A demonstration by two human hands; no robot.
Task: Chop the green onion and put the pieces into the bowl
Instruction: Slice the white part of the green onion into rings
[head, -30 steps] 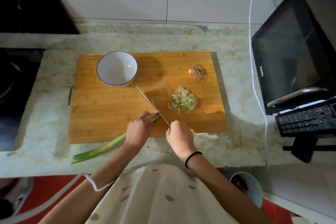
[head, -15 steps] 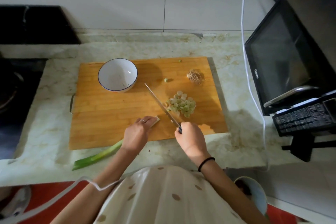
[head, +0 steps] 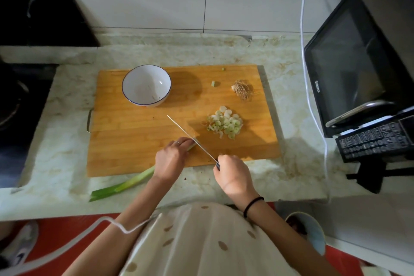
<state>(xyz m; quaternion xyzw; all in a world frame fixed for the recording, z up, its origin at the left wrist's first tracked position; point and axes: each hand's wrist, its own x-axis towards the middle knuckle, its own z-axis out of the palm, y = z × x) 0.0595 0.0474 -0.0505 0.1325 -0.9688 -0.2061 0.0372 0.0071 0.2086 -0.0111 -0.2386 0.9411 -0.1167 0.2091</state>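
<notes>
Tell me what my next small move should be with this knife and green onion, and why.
Probably slice straight down. The knife in the right hand sits across the cut end of the green onion, right beside the left hand that holds it, and a long stretch of stalk is uncut. The sliced pile can wait for the bowl.

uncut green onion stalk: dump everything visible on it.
The green onion is one long stalk, dark green at the leaf end, paling to whitish green toward the cut end. It lies flat and diagonal: leaves on the marbled counter off the near edge of the cutting board, pale end on the board. The left hand covers and holds it down near the cut end, where the knife blade meets its tip.
</notes>
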